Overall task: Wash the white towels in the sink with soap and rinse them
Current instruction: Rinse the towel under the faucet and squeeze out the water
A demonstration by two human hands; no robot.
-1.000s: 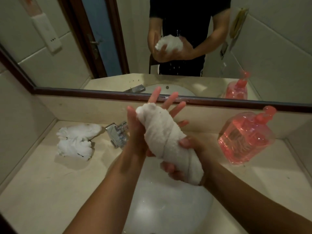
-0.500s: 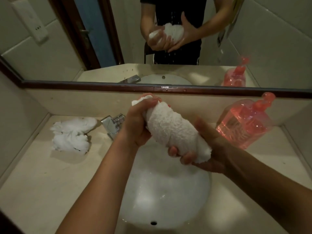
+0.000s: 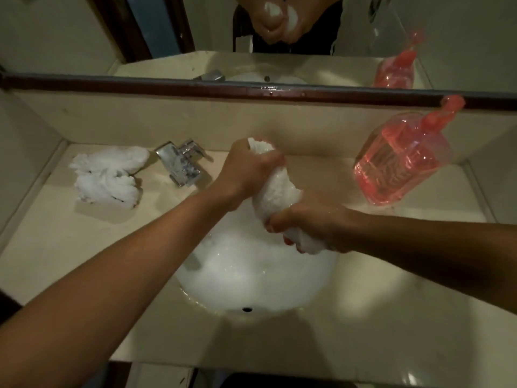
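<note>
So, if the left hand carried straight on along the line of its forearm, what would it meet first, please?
Probably the backsplash wall below the mirror frame; the left hand, gripping the rolled white towel, points there, though depth is unclear.

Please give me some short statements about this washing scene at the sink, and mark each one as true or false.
1. Both hands grip the same rolled white towel above the sink basin. True: the left hand holds its upper end, the right hand its lower end.
2. The pink soap bottle stands left of the faucet. False: it stands at the right; the faucet is left of the hands.
3. A second crumpled white towel lies on the counter, left of the faucet. True.
4. The left hand is open with straight fingers. False: its fingers are curled round the towel.
5. The second towel lies in the basin. False: it lies on the counter.
</note>
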